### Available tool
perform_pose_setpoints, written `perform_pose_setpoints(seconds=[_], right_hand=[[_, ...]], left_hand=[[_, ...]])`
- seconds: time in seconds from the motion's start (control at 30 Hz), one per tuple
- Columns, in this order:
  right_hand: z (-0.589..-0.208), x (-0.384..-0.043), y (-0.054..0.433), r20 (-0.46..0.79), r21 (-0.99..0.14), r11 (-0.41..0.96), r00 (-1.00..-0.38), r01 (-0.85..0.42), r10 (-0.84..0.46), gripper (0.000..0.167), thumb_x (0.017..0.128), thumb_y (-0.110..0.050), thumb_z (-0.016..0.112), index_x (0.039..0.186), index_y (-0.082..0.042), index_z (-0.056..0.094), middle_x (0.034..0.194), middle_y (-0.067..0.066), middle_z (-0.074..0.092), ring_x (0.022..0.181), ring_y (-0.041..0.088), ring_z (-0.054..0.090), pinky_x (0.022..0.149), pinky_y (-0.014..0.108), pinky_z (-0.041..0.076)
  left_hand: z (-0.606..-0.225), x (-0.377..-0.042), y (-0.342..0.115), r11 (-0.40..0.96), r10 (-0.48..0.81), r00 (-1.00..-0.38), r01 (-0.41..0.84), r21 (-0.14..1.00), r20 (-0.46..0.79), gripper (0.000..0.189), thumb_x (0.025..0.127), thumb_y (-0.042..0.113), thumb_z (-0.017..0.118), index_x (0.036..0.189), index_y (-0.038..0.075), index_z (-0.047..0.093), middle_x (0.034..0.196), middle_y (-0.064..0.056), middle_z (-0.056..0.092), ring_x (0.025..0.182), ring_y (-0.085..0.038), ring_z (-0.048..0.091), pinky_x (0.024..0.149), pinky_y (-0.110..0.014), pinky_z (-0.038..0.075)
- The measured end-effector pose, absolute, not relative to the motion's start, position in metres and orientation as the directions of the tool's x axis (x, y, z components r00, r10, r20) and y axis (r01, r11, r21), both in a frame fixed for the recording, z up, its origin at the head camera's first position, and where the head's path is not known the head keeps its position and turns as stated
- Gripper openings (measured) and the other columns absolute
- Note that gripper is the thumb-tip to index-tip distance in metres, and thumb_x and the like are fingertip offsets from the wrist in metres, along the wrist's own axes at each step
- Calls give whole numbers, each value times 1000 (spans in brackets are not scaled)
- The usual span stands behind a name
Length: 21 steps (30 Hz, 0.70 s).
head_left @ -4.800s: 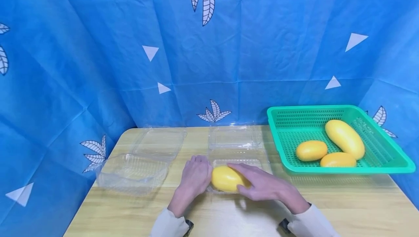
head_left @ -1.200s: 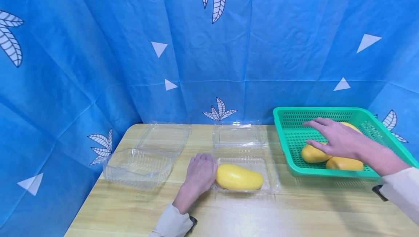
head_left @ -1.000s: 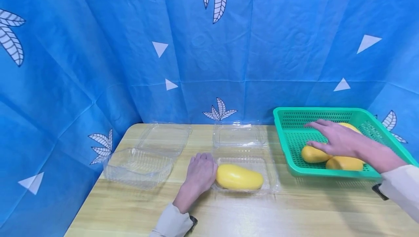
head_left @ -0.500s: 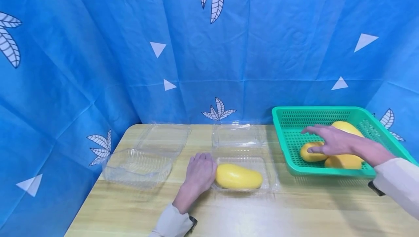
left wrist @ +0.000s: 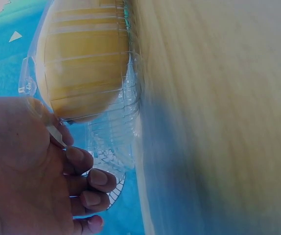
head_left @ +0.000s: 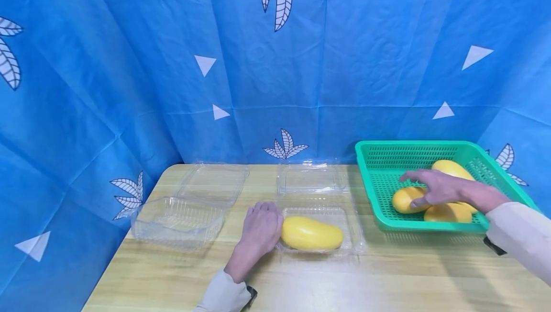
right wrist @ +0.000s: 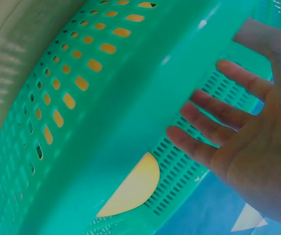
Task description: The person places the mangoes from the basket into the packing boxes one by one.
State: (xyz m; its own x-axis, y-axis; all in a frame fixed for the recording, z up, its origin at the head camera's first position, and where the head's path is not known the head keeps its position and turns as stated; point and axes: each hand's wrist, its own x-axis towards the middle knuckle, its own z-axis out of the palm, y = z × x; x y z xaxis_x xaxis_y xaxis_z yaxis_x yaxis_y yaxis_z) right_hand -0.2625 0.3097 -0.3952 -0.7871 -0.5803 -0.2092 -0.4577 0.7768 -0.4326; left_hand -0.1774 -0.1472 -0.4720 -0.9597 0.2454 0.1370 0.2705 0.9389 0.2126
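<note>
My left hand pinches the left rim of a clear plastic clamshell container, its lid laid back. A large yellow mango lies lengthwise in the container's base, and its end shows through the ribbed wall in the left wrist view. My right hand hovers inside the green basket with fingers spread, over an orange mango. Another orange mango lies beside it, and a bigger yellow mango lies behind. In the right wrist view, the right hand's fingers hold nothing.
A second clear clamshell container stands unfolded at the left of the wooden table. The basket's raised rim surrounds the fruit on the right. A blue patterned cloth hangs behind and along the sides.
Since the earliest frame, my right hand has let go of the mango in the container and moved right, over the basket. Lately it has shifted slightly lower there. My left hand stays at the container.
</note>
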Motion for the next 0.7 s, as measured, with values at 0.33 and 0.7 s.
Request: perform_pose_setpoints(seconds=[0.33, 0.7], right_hand=[[-403, -266, 311, -248, -473, 754, -752, -456, -611, 71, 78, -25, 89, 133, 4, 56, 133, 28, 58, 119, 52, 54, 90, 63, 50], [-409, -270, 307, -280, -422, 766, -734, -485, -619, 67, 74, -23, 90, 130, -1, 59, 128, 19, 62, 114, 42, 58, 87, 57, 50]], left_hand=[[-472, -176, -147, 934, 245, -958, 275, 230, 150, 30, 106, 21, 40, 77, 12, 44, 69, -2, 42, 68, -21, 40, 67, -34, 36], [-473, -177, -147, 935, 242, -958, 273, 227, 153, 30, 106, 20, 41, 77, 12, 44, 68, -1, 42, 67, -21, 39, 67, -33, 36]])
